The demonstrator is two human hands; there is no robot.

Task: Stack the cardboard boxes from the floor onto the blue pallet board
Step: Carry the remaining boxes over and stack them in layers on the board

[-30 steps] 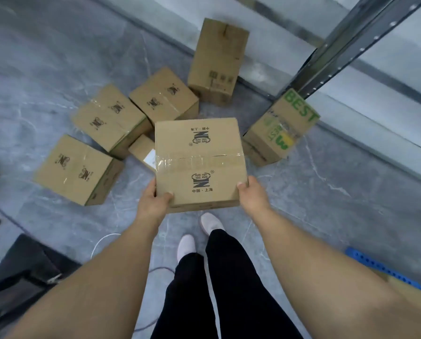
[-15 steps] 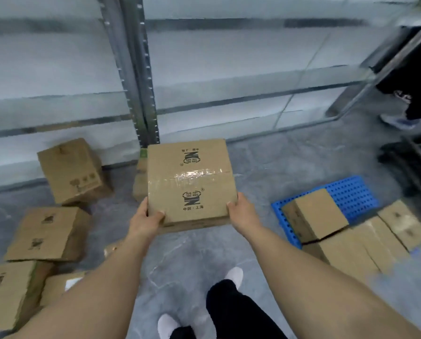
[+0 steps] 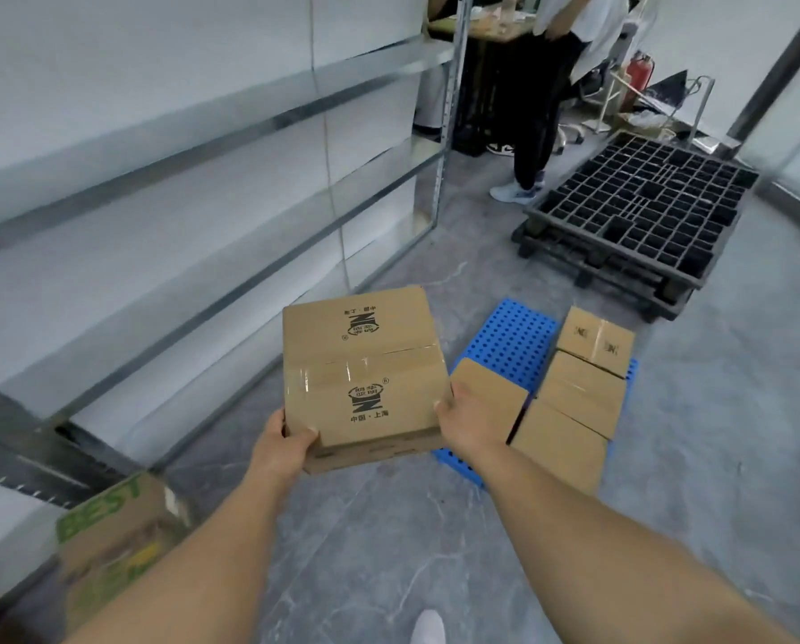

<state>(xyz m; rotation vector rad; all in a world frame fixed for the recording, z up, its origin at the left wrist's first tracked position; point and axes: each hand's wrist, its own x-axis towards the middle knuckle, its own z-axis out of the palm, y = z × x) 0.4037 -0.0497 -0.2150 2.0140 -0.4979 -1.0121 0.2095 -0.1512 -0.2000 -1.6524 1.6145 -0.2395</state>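
Observation:
I carry a taped cardboard box with a black logo, held in the air in front of me. My left hand grips its near left corner and my right hand grips its right side. Just beyond and to the right lies the blue pallet board on the floor. Several cardboard boxes lie on it, along its right side and near end. Its far left part is bare.
A metal shelving rack runs along the left. A box printed BEST lies on the floor at lower left. A black pallet stack stands beyond the blue board. A person's legs stand at the back.
My view has swung right, away from the loose boxes on the floor. The blue pallet board is now closer and right behind the carried box. Both hands keep their hold.

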